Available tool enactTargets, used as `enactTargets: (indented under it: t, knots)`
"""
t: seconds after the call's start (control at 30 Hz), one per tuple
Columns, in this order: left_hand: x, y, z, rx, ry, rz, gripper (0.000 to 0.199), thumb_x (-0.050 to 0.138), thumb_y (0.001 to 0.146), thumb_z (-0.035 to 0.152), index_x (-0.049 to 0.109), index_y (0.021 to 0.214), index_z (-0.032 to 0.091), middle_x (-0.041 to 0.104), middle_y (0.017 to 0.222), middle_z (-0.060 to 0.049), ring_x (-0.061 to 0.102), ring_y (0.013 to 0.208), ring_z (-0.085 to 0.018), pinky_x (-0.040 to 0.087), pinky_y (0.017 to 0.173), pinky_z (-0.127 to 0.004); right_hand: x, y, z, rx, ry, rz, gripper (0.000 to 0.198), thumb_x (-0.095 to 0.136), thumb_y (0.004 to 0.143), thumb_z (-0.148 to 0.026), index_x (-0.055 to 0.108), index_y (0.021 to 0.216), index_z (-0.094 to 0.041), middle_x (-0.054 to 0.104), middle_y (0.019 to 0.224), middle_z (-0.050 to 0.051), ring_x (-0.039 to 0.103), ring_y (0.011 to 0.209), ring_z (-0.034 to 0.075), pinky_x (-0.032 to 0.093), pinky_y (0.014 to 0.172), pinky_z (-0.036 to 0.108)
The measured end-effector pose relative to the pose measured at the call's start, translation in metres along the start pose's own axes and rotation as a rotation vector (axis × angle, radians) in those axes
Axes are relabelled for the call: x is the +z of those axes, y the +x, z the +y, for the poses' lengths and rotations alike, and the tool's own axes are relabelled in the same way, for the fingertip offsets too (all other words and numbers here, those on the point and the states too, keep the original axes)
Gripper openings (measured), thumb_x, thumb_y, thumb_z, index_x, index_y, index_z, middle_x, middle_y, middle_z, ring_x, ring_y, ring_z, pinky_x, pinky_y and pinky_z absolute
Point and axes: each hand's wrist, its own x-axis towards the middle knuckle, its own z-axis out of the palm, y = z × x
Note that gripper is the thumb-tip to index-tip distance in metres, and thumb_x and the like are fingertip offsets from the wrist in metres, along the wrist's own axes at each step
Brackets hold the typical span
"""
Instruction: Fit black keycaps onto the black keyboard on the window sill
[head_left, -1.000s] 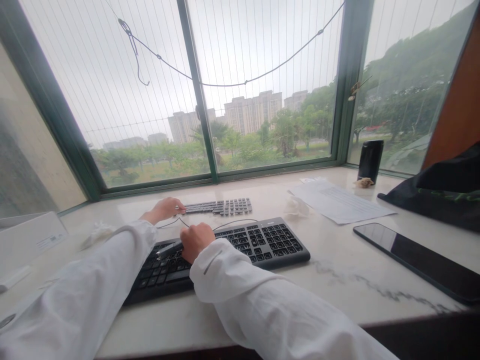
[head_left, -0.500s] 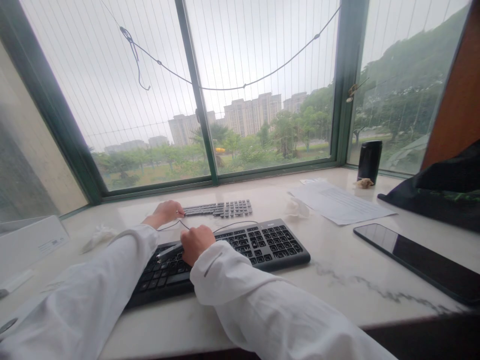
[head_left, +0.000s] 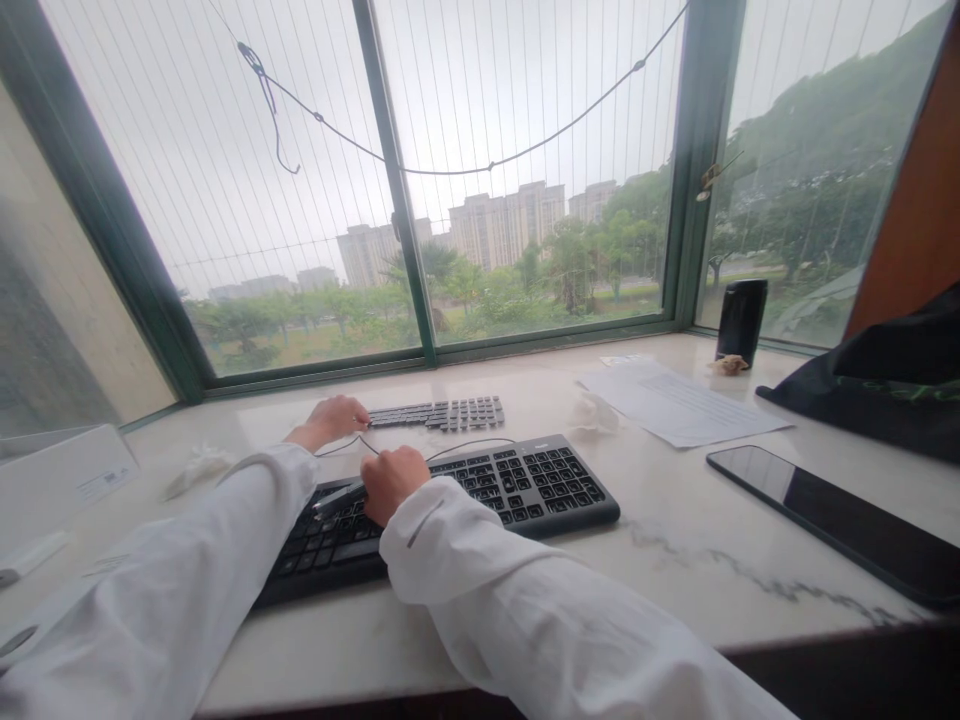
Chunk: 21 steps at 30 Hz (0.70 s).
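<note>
A black keyboard point(head_left: 551, 528) lies in front of me, its right part showing bare key sockets and its left part darker, with what look like keycaps on it. Rows of loose dark keycaps point(head_left: 469, 412) are laid out behind it in keyboard order. My left hand point(head_left: 328, 420) reaches to the left end of those rows, fingertips pinched together beside the keycaps; whatever is between them is too small to make out. Over the keyboard, my right hand point(head_left: 397, 480) is closed around a slim dark grey tool point(head_left: 339, 499) whose end points left. My right sleeve hides part of the keyboard.
A thin cable point(head_left: 472, 442) curves behind the keyboard. On the right lie a phone point(head_left: 832, 525), paper sheets point(head_left: 675, 402) and a black bag point(head_left: 877, 385). A dark can point(head_left: 741, 322) stands near the window. Crumpled tissue point(head_left: 594, 412) and a white box point(head_left: 67, 475) are also on the counter.
My left hand has shifted very slightly at the end of the keycap rows. My right hand and the tool stay in place; the view has tilted a little.
</note>
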Motion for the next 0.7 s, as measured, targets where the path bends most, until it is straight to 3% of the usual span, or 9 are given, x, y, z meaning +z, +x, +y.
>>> enactTargets:
  t: [0.5, 0.7]
  knots:
    - [-0.0022, -0.0017, 0.0008, -0.030, -0.012, -0.023, 0.020, 0.061, 0.071, 0.040, 0.075, 0.082, 0.031, 0.074, 0.078, 0.003, 0.064, 0.061, -0.013, 0.042, 0.063, -0.022, -0.0016, -0.0008, -0.0001, -0.001, -0.010, -0.011, 0.022, 0.061, 0.070, -0.022, 0.067, 0.089, -0.013, 0.070, 0.082, 0.012, 0.068, 0.079, 0.022, 0.050, 0.072, 0.032]
    - [-0.0039, -0.0036, 0.0040, 0.004, -0.008, -0.015, 0.020, 0.059, 0.072, 0.040, 0.074, 0.081, 0.031, 0.074, 0.082, 0.003, 0.065, 0.066, -0.014, 0.042, 0.063, -0.022, -0.0004, -0.0001, 0.0005, -0.002, -0.007, -0.009, 0.022, 0.061, 0.071, -0.022, 0.067, 0.090, -0.014, 0.070, 0.084, 0.012, 0.068, 0.080, 0.022, 0.050, 0.072, 0.032]
